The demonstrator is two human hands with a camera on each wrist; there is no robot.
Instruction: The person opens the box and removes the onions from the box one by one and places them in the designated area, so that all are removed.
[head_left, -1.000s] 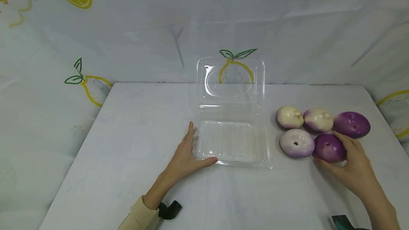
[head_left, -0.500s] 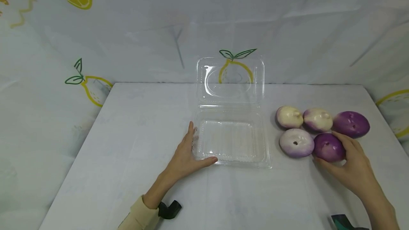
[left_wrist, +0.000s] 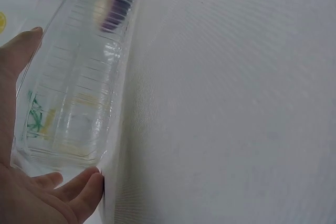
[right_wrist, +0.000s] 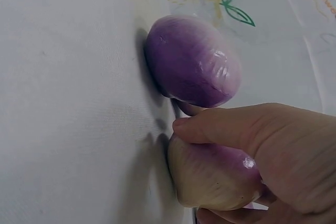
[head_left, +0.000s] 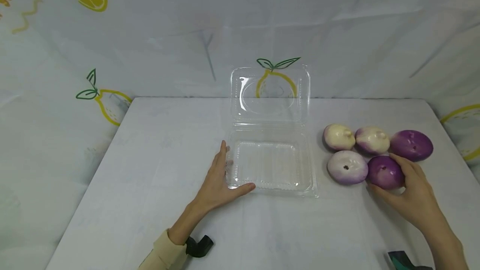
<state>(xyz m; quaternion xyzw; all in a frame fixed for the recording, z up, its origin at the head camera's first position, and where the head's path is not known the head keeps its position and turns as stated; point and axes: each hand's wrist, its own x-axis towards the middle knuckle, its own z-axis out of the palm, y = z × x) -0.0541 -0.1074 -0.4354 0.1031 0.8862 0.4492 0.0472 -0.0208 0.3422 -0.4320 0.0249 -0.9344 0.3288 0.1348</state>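
A clear plastic clamshell box lies on the white table, its lid raised at the back. My left hand rests at the box's front left corner, thumb on the front rim and fingers along the left side; the left wrist view has the thumb and fingertips spread apart at its wall. At the right, my right hand holds a dark purple onion between thumb and fingers. The right wrist view shows this onion low against the table. A pale onion sits just left of it.
Behind these stand two cream-and-purple onions and a dark purple one. Black wrist gear shows under the left sleeve and at the lower right. A lemon-print cloth hangs behind the table's back edge.
Both hands stay nearly where they were. The view shifts very slightly; the right hand's grip on the purple onion looks the same.
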